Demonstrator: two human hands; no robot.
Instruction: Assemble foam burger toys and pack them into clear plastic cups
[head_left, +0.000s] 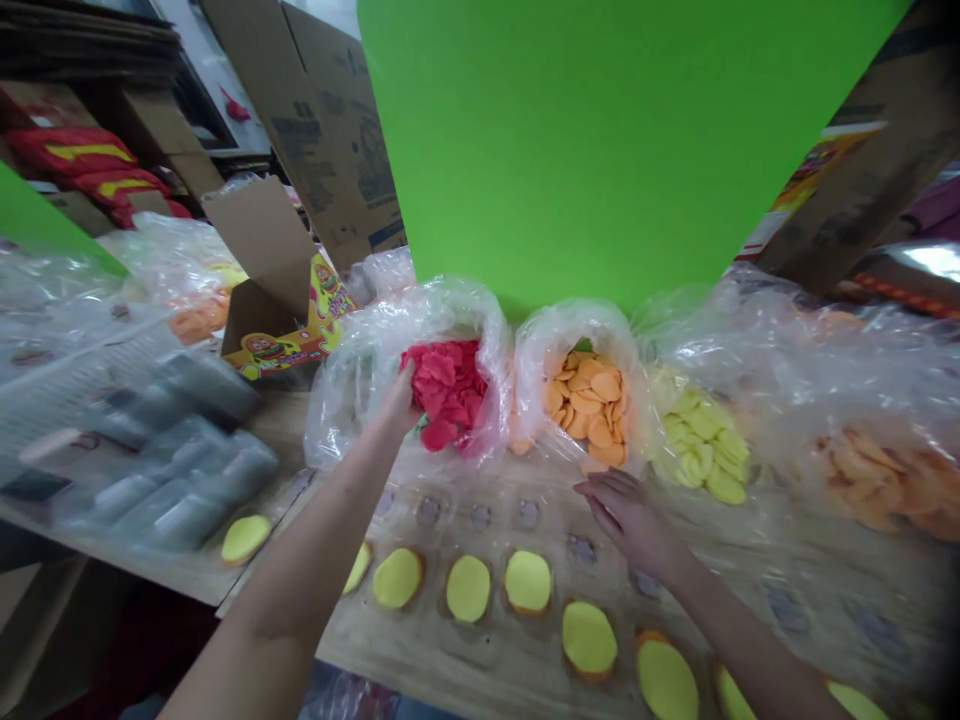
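My left hand (396, 403) reaches into a clear plastic bag (352, 370) of red round pieces (448, 392); its fingers are buried among them, so I cannot see whether they are closed. My right hand (626, 512) lies flat with fingers stretched out on a clear plastic tray (780, 590), just below a bag of orange round pieces (592, 400). The tray's near pockets hold yellow discs (527, 581) stacked on orange ones. A bag of pale yellow pieces (701, 445) sits to the right of the orange bag.
Another bag of orange pieces (892, 480) lies at the far right. A printed cardboard box (289, 340) stands open at the left, beside stacked clear trays (150, 450). One loose yellow disc (244, 537) rests at the table's left. Cardboard cartons stand behind.
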